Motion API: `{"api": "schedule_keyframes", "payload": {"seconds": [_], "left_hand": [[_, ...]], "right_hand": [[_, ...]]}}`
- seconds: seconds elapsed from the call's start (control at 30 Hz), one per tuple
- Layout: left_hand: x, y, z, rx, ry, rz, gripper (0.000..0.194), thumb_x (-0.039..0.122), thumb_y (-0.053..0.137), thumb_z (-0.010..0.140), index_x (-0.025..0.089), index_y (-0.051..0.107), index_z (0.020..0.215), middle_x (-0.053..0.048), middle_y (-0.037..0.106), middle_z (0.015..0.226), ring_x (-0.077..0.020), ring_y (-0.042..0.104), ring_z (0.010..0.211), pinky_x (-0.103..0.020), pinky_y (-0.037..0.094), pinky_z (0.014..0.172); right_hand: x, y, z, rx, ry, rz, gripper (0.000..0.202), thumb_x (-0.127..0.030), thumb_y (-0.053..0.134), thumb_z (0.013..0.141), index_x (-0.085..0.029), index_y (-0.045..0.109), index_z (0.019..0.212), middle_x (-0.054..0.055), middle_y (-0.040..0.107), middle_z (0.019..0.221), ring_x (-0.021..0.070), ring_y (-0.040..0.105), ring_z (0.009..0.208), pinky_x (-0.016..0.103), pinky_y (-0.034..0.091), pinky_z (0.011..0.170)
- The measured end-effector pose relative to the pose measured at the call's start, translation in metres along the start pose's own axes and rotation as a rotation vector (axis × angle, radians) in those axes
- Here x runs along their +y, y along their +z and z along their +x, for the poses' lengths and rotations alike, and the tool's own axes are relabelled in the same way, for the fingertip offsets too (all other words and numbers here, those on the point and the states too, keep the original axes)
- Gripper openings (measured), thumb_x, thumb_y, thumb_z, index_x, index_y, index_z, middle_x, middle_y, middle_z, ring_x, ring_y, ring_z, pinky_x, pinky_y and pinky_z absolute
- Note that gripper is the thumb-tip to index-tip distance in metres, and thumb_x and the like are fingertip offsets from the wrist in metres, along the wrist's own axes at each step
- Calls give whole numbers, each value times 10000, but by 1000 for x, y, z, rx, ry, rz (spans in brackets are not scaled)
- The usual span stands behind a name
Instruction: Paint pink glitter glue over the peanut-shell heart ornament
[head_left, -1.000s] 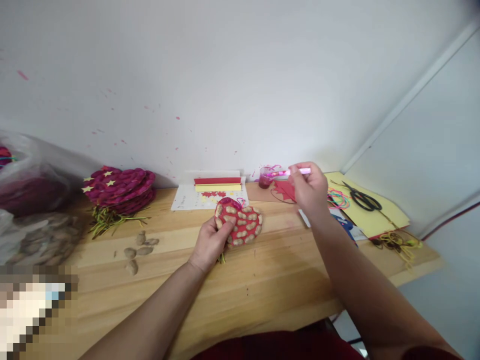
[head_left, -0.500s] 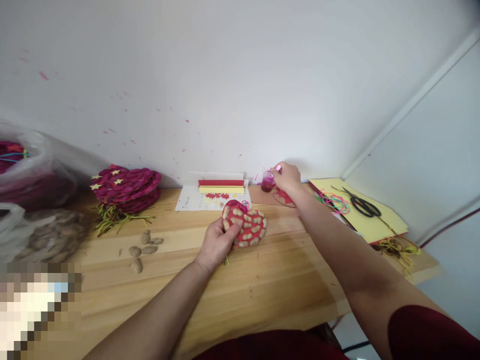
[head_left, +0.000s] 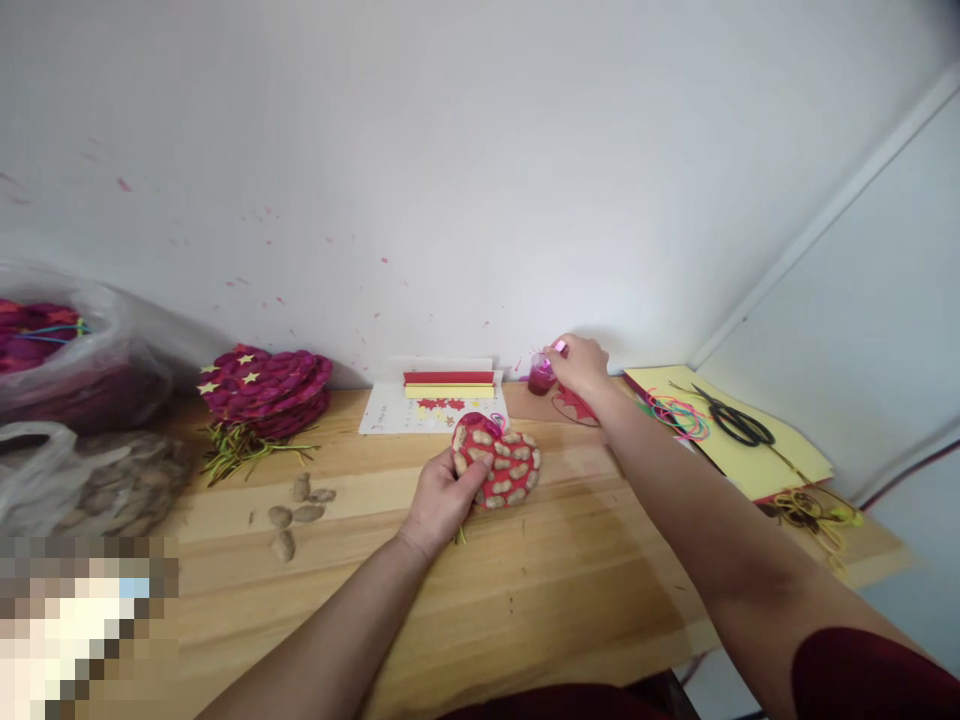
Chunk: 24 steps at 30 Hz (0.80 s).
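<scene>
Running out of frame at lower right, a dark red sleeve point(head_left: 862, 665) covers the upper right arm. Over the grained wooden counter point(head_left: 465, 620), the left hand point(head_left: 444, 497) clamps a red, heart-shaped piece point(head_left: 501, 468) studded with bumpy tan peanuts, thumb on top, fingers hidden beneath. Well apart and farther off, the right hand point(head_left: 585, 366), arm outstretched, closes on a glossy pinkish stick point(head_left: 560, 349), mostly concealed, at a clear cup point(head_left: 540, 376) of dark red liquid. Behind rises a pink-spattered white wall point(head_left: 450, 170).
</scene>
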<state>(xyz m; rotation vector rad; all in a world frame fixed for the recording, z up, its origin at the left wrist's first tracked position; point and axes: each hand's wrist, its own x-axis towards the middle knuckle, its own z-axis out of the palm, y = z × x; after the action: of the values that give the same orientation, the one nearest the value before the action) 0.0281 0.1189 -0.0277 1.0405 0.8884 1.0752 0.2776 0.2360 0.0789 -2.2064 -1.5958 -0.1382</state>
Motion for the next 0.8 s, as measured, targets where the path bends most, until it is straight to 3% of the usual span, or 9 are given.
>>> {"api": "schedule_keyframes", "payload": {"seconds": [0.2, 0.37, 0.5, 0.63, 0.7, 0.8], "left_hand": [[-4, -1, 3, -26, 5, -46, 481, 578, 869, 731, 143, 757, 904, -107, 816, 870, -244, 760, 803, -299, 592, 706], [-1, 1, 2, -40, -6, -80, 516, 571, 882, 716, 137, 758, 966, -111, 821, 889, -257, 769, 816, -316, 596, 716], [-3, -1, 3, -52, 12, -85, 462, 560, 864, 750, 157, 753, 946, -101, 823, 910, -241, 767, 789, -330, 600, 744], [-2, -1, 2, -44, 24, -36, 459, 573, 859, 751, 159, 748, 916, -91, 818, 883, -226, 751, 763, -318, 592, 731], [1, 0, 0, -26, 37, 0, 470, 590, 845, 758, 155, 747, 905, -89, 816, 883, -218, 740, 758, -315, 591, 735], [6, 3, -5, -6, 64, 38, 488, 602, 840, 753, 153, 753, 925, -95, 821, 925, -226, 738, 796, -329, 596, 771]], "right_hand": [[3, 2, -4, 43, 10, 96, 229, -391, 580, 952, -231, 742, 973, 110, 793, 1040, 316, 668, 1082, 440, 458, 957], [10, -5, -12, 173, 32, 263, 245, -399, 548, 957, -219, 710, 998, 105, 773, 1004, 300, 664, 1035, 460, 443, 993], [17, -13, -26, 241, 51, 480, 322, -469, 511, 961, -191, 674, 974, 81, 735, 889, 235, 660, 854, 371, 507, 823], [7, -17, -66, 184, 26, 742, 423, -584, 466, 976, -201, 642, 949, 2, 628, 694, 164, 603, 652, 293, 500, 638], [-4, -18, -95, 73, -31, 1101, 397, -611, 650, 882, -214, 649, 901, -28, 591, 664, 141, 577, 617, 279, 495, 620], [-22, -20, -136, 42, -100, 1270, 342, -535, 785, 814, -224, 663, 889, -34, 627, 702, 125, 576, 628, 261, 492, 611]]}}
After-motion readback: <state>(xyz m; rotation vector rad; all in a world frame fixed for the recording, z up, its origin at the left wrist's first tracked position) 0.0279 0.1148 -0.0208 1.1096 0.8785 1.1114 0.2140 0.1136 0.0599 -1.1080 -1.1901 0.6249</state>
